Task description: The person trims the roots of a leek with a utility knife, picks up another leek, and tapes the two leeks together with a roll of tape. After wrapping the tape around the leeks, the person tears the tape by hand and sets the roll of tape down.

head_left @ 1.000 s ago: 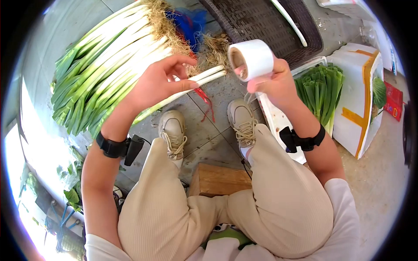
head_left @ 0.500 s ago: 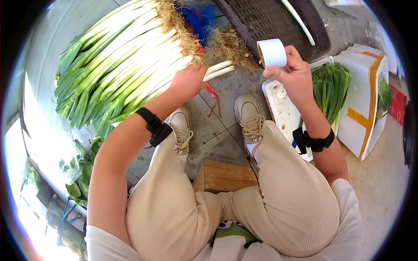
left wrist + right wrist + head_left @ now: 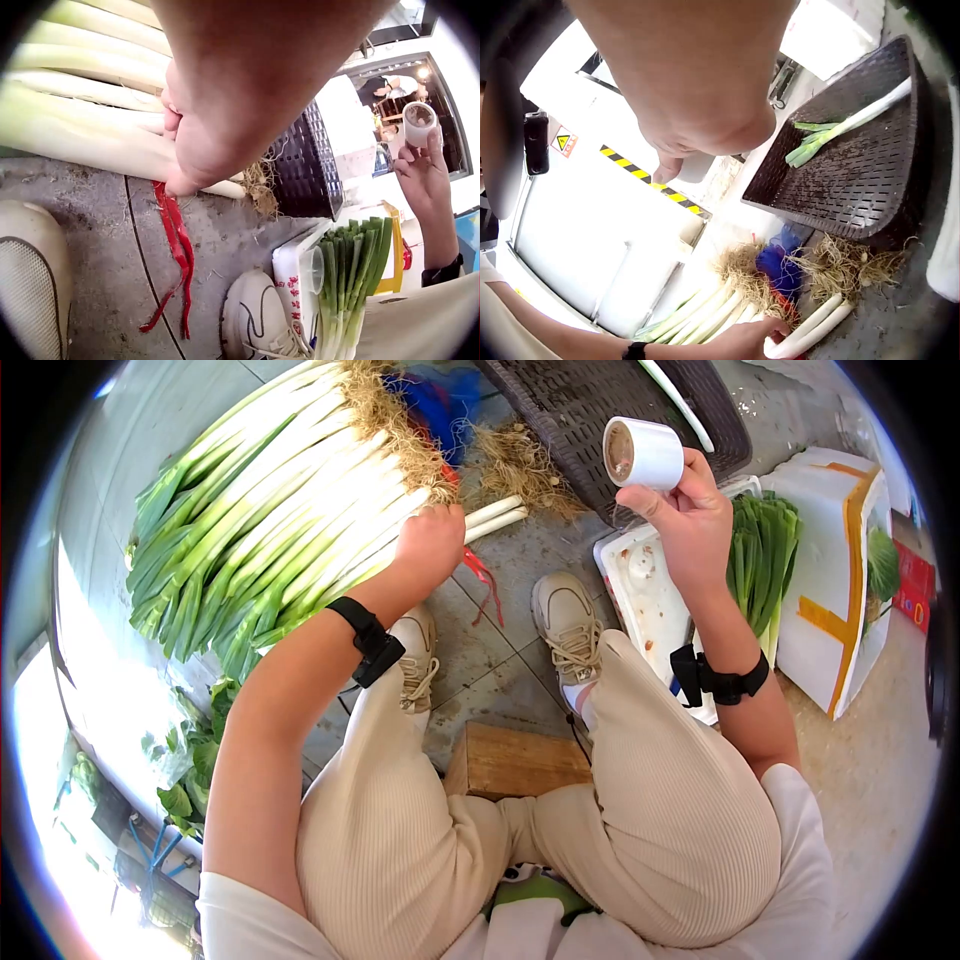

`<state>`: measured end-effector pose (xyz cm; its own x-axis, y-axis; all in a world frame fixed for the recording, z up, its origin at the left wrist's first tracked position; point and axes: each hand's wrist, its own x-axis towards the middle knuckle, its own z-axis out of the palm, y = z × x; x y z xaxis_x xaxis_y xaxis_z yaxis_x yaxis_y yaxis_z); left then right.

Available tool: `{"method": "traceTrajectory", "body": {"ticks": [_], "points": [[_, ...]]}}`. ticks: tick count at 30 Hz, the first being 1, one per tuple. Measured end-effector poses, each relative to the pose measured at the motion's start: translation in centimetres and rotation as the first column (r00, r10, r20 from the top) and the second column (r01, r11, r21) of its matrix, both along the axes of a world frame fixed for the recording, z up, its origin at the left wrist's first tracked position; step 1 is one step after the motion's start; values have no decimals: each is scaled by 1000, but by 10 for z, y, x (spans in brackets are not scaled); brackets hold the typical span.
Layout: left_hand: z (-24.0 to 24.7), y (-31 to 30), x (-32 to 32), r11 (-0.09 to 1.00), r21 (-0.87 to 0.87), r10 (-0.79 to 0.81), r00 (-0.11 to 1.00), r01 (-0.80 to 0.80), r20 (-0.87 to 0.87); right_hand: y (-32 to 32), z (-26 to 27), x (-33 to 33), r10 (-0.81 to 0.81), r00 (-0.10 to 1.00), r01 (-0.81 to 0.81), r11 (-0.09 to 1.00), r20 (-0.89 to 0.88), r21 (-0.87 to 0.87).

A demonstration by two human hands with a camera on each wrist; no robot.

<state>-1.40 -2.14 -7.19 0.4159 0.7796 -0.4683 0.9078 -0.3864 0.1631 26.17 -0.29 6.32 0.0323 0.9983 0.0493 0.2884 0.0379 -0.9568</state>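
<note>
Near the floor on the left, my left hand [image 3: 432, 545] grips the white stems of a pair of leeks [image 3: 497, 518], thumb on the near side and fingers over the top. Their pale cut ends stick out to the right of the hand. A big row of rooted leeks [image 3: 280, 510] lies right beside them. Under the left hand trails a red strip [image 3: 176, 255] on the tiles. My right hand [image 3: 695, 525] holds up a roll of white tape [image 3: 655, 457] between thumb and fingers, its brown core facing left.
A dark woven basket [image 3: 840, 180] with one leek inside stands ahead. Trimmed roots [image 3: 525, 460] and blue netting [image 3: 440, 405] lie before it. To the right are a white foam tray [image 3: 640, 595], a green leafy bunch [image 3: 762, 555] and a taped foam box [image 3: 830, 590]. A wooden block [image 3: 520, 760] sits between the legs.
My left hand has come down from above the stems, fingers spread, and now grips the leeks. My right hand has moved right with the tape roll, which has turned.
</note>
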Motion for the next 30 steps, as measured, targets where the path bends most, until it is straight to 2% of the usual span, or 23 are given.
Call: {"method": "traceTrajectory", "body": {"ticks": [3,5,6,8,12,14,15,17,21,23,24,26,27,30], "points": [[4,0,-2,998,-26,-51,999,51,8,0,6,0,8,998,-12,998,59,69],[2,-4,-6,998,57,-11,993,4,120,1,11,0,40,994,-55,987,102,153],[6,-5,-7,998,56,-13,993,7,120,1,13,1,37,994,-53,987,102,152],[14,-9,-11,989,147,-17,979,-13,203,1,16,5,39,975,-88,971,218,220],[24,-16,-18,969,221,39,956,-107,291,-1,21,4,37,987,-77,963,156,258],[29,-18,-22,970,106,154,886,-220,438,-1,21,5,107,985,-143,946,134,291],[37,-17,-22,970,106,153,886,-220,438,-2,21,4,107,985,-142,946,135,291],[54,-13,-22,916,-203,399,840,-347,367,-3,21,1,116,989,-95,975,-94,201],[47,-4,-36,896,-294,420,852,-333,314,0,26,-2,119,968,-98,990,-219,104],[40,-1,-45,895,-295,440,765,-334,470,1,31,-7,93,962,-83,995,-258,50],[46,3,-46,895,-296,440,765,-333,471,1,32,-6,92,962,-83,995,-257,49],[57,12,-51,860,-425,465,778,-283,422,-1,34,-5,144,941,-167,985,-305,-52],[58,11,-51,814,-485,543,714,-319,442,-1,36,-6,143,942,-167,985,-305,-52],[56,14,-56,798,-534,560,671,-279,486,-2,40,-10,177,925,-235,962,-337,-141]]}}
